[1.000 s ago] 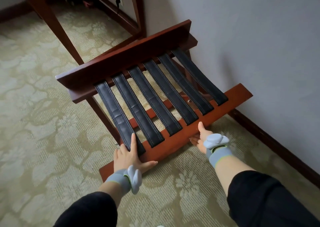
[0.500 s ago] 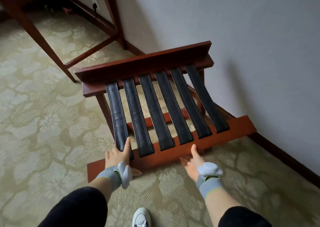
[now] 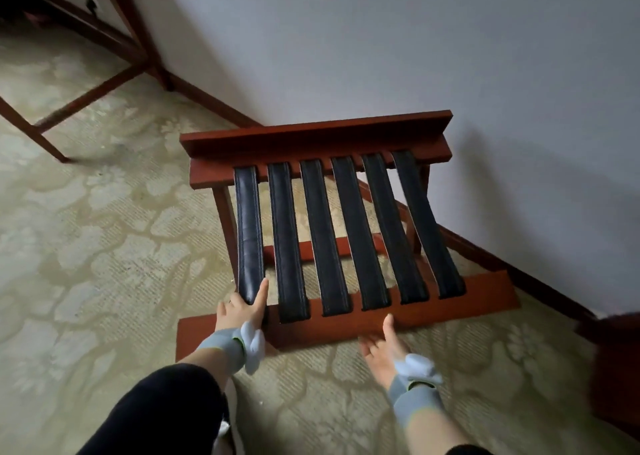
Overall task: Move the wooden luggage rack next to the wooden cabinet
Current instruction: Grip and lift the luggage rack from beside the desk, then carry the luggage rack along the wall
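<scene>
The left hand grips the near rail of the rack: thumb on top beside the leftmost strap, fingers curled under the rail. The right hand grips the same rail from below, thumb laid on its face, fingers closed beneath. The rack is tilted, its far rail close to the wall above the baseboard. A dark wooden cabinet edge shows near the rack's right end. Table legs stand on the carpet, well apart, upper left.
</scene>
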`<state>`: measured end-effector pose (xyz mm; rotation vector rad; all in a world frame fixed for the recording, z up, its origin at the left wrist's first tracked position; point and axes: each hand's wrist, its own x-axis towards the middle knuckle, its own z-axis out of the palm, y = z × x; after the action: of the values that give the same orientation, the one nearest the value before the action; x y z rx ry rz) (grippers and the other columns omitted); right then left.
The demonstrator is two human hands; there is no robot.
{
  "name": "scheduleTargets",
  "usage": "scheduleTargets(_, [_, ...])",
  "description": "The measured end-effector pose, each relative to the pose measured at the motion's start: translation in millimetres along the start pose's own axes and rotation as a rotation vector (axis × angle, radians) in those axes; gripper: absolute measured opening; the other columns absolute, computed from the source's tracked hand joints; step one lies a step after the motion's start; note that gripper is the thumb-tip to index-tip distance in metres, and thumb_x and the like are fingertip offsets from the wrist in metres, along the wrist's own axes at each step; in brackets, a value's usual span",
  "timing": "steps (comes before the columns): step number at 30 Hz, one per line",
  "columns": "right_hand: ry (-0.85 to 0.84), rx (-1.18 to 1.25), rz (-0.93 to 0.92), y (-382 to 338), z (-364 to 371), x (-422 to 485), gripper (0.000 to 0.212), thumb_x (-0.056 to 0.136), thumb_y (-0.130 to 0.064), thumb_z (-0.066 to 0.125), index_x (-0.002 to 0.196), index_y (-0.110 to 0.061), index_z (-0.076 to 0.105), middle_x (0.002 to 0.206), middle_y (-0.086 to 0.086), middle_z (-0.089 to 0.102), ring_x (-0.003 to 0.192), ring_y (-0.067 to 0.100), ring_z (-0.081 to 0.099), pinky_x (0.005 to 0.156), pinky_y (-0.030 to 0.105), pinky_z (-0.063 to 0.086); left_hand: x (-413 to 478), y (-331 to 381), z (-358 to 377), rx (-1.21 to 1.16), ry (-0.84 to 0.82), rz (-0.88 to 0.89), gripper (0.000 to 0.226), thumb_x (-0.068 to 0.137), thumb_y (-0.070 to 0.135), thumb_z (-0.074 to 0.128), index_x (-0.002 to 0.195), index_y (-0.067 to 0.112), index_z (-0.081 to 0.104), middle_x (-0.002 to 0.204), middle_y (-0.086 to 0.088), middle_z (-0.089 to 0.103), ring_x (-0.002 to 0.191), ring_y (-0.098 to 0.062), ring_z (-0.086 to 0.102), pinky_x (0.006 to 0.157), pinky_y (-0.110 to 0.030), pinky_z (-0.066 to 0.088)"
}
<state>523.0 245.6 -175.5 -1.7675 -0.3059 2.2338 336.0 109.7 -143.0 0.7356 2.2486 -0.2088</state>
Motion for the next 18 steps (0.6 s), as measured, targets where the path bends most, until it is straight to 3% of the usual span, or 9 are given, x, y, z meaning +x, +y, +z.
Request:
scheduleTargets(4, [0.034,0.105,0.004,-1,-68,-21,0.07,0.092,-0.044,0.038,0.142,0.004,0.027,0.151,0.019,0.03,0.137,0.028,0.034,0.107,0.031,0.031,-26,49,18,0.147,-0.014,0.08,0.086,0.087,0.018,0.048,0.144,0.039,-0.013,0.141,-0.024,0.026,0.131,-0.041,0.027,0.114,-0.043,0.021])
scheduleTargets(7, [0.059,0.185,0.016,5,-98,-28,0.075,0.091,-0.044,0.04,0.144,0.004,0.02,0.154,0.017,0.024,0.139,0.028,0.03,0.112,0.033,0.027,-35,68,25,0.243,0.007,0.125,0.096,0.083,0.027,0.058,0.144,0.035,-0.014,0.137,-0.023,0.031,0.128,-0.038,0.032,0.113,-0.044,0.021])
scheduleTargets(12, [0.117,0.311,0.018,5,-136,-33,0.078,0.09,-0.044,0.042,0.147,0.001,0.015,0.156,0.016,0.019,0.141,0.028,0.028,0.113,0.033,0.024,-46,94,42,0.37,0.064,0.223,0.095,0.083,0.035,0.057,0.146,0.027,-0.013,0.135,-0.022,0.033,0.123,-0.035,0.041,0.113,-0.042,0.023])
scheduleTargets(15, [0.114,0.286,0.02,1,-140,-35,0.074,0.091,-0.044,0.039,0.147,-0.002,0.016,0.156,0.017,0.022,0.141,0.028,0.029,0.105,0.031,0.031,-44,97,46,0.359,0.072,0.211,0.093,0.084,0.032,0.057,0.146,0.029,-0.013,0.137,-0.022,0.03,0.126,-0.036,0.036,0.115,-0.043,0.023])
scheduleTargets(18, [0.143,0.209,0.024,-6,-140,-35,0.07,0.091,-0.043,0.042,0.146,-0.004,0.022,0.152,0.019,0.029,0.136,0.03,0.037,0.083,0.03,0.043,-40,94,46,0.315,0.028,0.209,0.097,0.08,0.041,0.06,0.146,0.033,-0.011,0.139,-0.023,0.026,0.131,-0.037,0.03,0.117,-0.044,0.018])
